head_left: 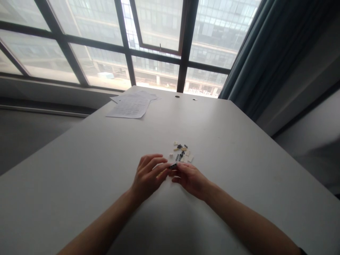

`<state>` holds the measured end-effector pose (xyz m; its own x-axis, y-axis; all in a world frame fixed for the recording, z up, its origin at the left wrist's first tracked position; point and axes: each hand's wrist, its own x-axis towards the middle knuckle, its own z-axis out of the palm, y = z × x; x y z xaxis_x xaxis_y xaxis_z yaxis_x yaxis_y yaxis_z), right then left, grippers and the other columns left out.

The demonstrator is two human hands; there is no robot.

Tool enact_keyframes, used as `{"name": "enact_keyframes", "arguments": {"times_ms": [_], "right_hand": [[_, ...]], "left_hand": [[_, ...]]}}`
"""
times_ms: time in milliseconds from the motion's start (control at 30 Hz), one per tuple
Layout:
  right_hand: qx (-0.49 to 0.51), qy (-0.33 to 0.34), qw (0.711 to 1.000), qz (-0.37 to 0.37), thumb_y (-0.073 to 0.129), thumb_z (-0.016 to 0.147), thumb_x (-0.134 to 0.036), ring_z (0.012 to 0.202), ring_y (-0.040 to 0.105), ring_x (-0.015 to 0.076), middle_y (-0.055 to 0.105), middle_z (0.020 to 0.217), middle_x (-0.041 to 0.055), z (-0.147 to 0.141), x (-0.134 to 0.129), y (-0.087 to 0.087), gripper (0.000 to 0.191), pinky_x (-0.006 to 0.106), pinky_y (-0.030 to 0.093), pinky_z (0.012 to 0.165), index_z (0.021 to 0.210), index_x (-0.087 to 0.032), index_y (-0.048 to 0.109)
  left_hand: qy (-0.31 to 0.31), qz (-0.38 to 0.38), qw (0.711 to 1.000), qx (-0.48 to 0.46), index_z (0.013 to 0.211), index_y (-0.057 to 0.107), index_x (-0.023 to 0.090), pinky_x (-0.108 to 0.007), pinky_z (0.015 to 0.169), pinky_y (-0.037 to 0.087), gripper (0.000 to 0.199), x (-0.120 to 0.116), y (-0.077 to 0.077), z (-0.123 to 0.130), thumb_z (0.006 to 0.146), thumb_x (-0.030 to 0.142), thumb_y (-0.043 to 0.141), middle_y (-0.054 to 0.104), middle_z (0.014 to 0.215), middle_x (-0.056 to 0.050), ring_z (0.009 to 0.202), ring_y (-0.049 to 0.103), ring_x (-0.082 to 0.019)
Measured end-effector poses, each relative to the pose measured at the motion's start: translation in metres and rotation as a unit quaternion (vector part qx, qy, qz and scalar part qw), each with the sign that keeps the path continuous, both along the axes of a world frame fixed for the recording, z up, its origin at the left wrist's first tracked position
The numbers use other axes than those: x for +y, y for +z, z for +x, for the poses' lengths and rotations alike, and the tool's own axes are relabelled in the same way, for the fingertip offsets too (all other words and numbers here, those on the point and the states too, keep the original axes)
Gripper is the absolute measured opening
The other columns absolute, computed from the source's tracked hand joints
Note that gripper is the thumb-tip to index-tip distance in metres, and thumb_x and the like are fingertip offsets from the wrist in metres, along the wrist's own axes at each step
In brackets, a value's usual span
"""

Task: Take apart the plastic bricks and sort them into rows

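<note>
A small dark grey brick piece (173, 165) is pinched between the fingertips of both hands, just in front of a loose pile. My left hand (151, 173) comes from the left with its thumb and index finger closed on the piece. From the right, my right hand (191, 180) grips the other end. Beyond the fingers lie several small white, black, grey and tan bricks (182, 152) on the white table (212, 141). A square white piece (190, 158) lies at the pile's right side. Something yellowish shows partly behind my left fingers.
Printed paper sheets (130, 107) lie at the table's far left. Near the far edge are a dark round hole (177, 96) and a small object (194, 99). Windows rise behind the table, with a dark curtain (255, 53) at the right.
</note>
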<state>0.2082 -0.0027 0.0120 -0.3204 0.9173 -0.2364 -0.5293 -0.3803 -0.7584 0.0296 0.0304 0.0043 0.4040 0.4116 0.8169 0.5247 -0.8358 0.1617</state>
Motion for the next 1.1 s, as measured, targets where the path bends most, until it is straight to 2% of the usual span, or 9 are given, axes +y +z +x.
{"name": "enact_keyframes", "arguments": {"times_ms": [167,267,333,400,467,567,667,900,1100], "right_hand": [[-0.016,0.017,1.000,0.010,0.072,0.073,-0.044,0.076,0.061,0.0129,0.067,0.085,0.0045,-0.001,-0.001,-0.003,0.032,0.024,0.046,0.067,0.087,-0.015,0.068],[-0.147,-0.001,0.982,0.117,0.064,0.081,-0.042,0.078,0.061,0.0144,0.066,0.090,0.0051,0.006,0.000,-0.001,0.031,0.028,0.049,0.072,0.099,-0.017,0.066],[-0.317,-0.060,0.907,0.272,0.060,0.084,-0.036,0.089,0.060,0.0177,0.065,0.102,0.0073,0.014,0.002,-0.001,0.029,0.034,0.049,0.081,0.108,-0.019,0.064],[-0.480,-0.111,0.761,0.423,0.055,0.088,-0.029,0.104,0.056,0.0218,0.061,0.115,0.0095,0.023,0.004,-0.001,0.029,0.040,0.045,0.092,0.115,-0.021,0.061],[-0.577,-0.123,0.630,0.505,0.049,0.091,-0.023,0.112,0.051,0.0237,0.060,0.120,0.0108,0.030,0.006,-0.003,0.031,0.043,0.041,0.098,0.121,-0.020,0.057],[-0.626,-0.110,0.553,0.539,0.044,0.093,-0.018,0.114,0.050,0.0233,0.061,0.120,0.0110,0.034,0.008,-0.007,0.033,0.042,0.042,0.098,0.126,-0.019,0.053],[-0.625,-0.101,0.540,0.554,0.042,0.093,-0.015,0.119,0.049,0.0225,0.059,0.124,0.0114,0.033,0.009,-0.011,0.034,0.041,0.041,0.100,0.126,-0.017,0.051],[-0.589,-0.097,0.601,0.532,0.049,0.084,-0.012,0.106,0.054,0.0221,0.064,0.106,0.0099,0.037,0.015,-0.021,0.036,0.040,0.046,0.093,0.119,-0.019,0.055],[-0.613,-0.086,0.602,0.504,0.055,0.075,-0.008,0.094,0.054,0.0224,0.063,0.094,0.0069,0.036,0.015,-0.023,0.034,0.037,0.047,0.086,0.107,-0.019,0.060]], "left_hand": [[-0.006,0.006,1.000,0.009,0.095,0.064,0.026,-0.036,0.085,0.046,0.013,0.002,-0.003,-0.004,0.083,0.021,0.065,0.069,0.090,-0.001,0.097,0.061,-0.019],[0.000,0.003,1.000,0.022,0.100,0.063,0.026,-0.036,0.086,0.045,0.019,0.004,-0.006,-0.007,0.082,0.022,0.066,0.069,0.094,-0.002,0.099,0.060,-0.020],[0.013,-0.008,0.999,0.034,0.099,0.063,0.025,-0.037,0.087,0.045,0.017,0.007,-0.008,-0.008,0.082,0.025,0.066,0.068,0.097,-0.003,0.100,0.059,-0.020],[0.025,-0.020,0.998,0.047,0.096,0.064,0.024,-0.037,0.088,0.044,0.013,0.009,-0.011,-0.010,0.083,0.027,0.064,0.068,0.099,-0.004,0.101,0.059,-0.021],[0.028,-0.026,0.998,0.059,0.093,0.065,0.024,-0.037,0.088,0.043,0.010,0.011,-0.012,-0.011,0.084,0.028,0.063,0.068,0.099,-0.004,0.101,0.059,-0.021],[0.017,-0.025,0.996,0.079,0.091,0.065,0.023,-0.037,0.088,0.043,0.008,0.013,-0.012,-0.011,0.084,0.025,0.062,0.068,0.098,-0.004,0.101,0.059,-0.021],[0.009,-0.029,0.996,0.089,0.091,0.066,0.023,-0.037,0.088,0.043,0.008,0.013,-0.013,-0.010,0.084,0.024,0.062,0.068,0.099,-0.004,0.101,0.059,-0.021],[0.008,-0.044,0.994,0.103,0.089,0.067,0.024,-0.038,0.089,0.043,0.009,0.013,-0.013,-0.010,0.086,0.026,0.059,0.068,0.098,-0.004,0.101,0.059,-0.021],[-0.004,-0.032,0.994,0.105,0.089,0.065,0.022,-0.038,0.088,0.043,0.007,0.014,-0.012,-0.010,0.086,0.023,0.060,0.068,0.098,-0.005,0.101,0.058,-0.020]]}}
